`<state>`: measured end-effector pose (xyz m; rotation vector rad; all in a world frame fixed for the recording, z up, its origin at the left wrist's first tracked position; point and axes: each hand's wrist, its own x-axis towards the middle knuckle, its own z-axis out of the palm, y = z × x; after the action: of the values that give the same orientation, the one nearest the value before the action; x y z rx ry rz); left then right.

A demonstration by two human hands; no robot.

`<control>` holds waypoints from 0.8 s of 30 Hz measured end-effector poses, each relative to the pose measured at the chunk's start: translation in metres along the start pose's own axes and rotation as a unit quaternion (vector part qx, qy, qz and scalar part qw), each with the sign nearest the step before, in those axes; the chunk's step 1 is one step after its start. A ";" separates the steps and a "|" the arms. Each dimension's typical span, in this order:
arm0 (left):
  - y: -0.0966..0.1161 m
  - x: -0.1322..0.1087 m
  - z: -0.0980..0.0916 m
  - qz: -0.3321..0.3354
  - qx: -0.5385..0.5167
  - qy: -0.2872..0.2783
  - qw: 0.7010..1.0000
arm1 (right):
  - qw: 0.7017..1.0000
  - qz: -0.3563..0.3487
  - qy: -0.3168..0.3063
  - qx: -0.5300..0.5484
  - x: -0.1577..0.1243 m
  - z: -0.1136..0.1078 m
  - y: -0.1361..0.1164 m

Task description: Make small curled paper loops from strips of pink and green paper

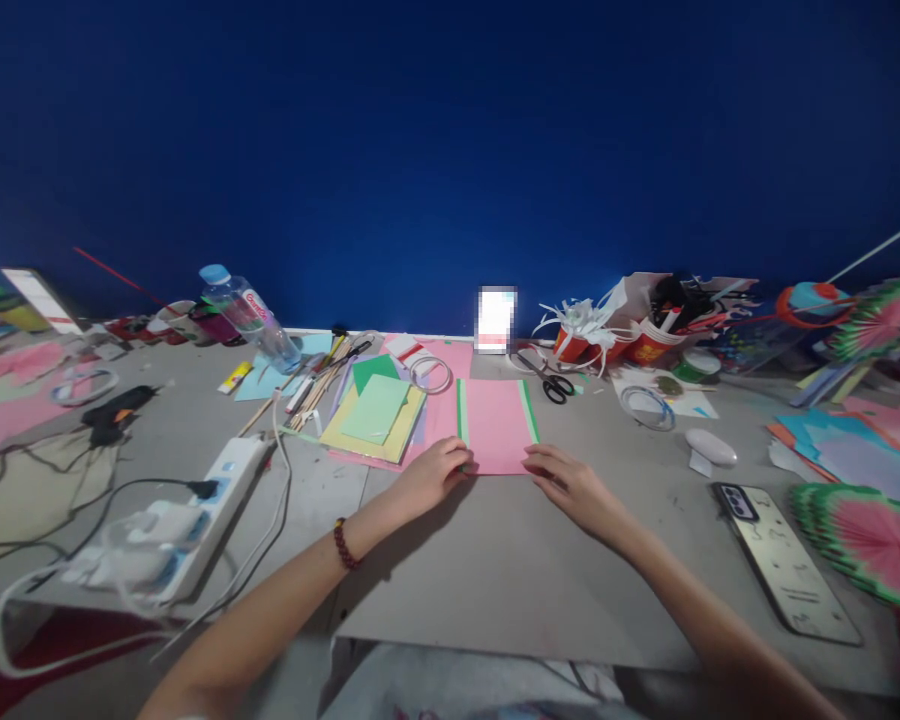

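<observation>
A pink sheet of paper (496, 428) with green strips along its left and right edges lies flat on the table in front of me. At its lower left corner, my left hand (441, 468) is closed, the fingers bent together on the paper's edge. My right hand (566, 482) rests at the lower right corner, fingers stretched out and slightly apart, the tips touching the paper. Just left of the sheet is a stack of light green (375, 408) and yellow paper (412, 440). Black-handled scissors (557, 387) lie beyond its right side.
A power strip (221, 510) with plugs and cables lies at left, near a tilted water bottle (251, 315). A lit phone (496, 320) stands against the blue wall. Right are red cups (649, 343), a white mouse (711, 446), another phone (787, 560) and pink-green paper fans (870, 535).
</observation>
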<state>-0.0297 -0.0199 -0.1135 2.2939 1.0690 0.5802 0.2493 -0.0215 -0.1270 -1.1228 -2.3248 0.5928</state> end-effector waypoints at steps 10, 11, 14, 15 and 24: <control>-0.008 -0.001 0.007 0.104 0.182 0.109 0.972 | 0.995 -0.022 0.079 -0.053 -0.002 0.002 0.015; -0.007 0.000 0.006 0.111 0.172 0.127 0.971 | 0.995 -0.022 0.086 -0.055 -0.002 0.002 0.015; -0.004 0.000 0.001 0.097 0.102 0.179 0.974 | 0.992 -0.026 0.117 -0.046 0.000 0.000 0.015; -0.003 0.000 -0.001 0.081 0.072 0.190 0.976 | 0.990 -0.029 0.133 -0.042 0.001 0.000 0.014; 0.001 -0.003 -0.004 0.026 -0.072 0.212 0.974 | 0.980 -0.022 0.198 -0.008 0.001 -0.006 0.008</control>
<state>-0.0335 -0.0214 -0.1104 2.1251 1.1134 1.1686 0.2570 -0.0152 -0.1267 -1.0803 -2.0080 0.2998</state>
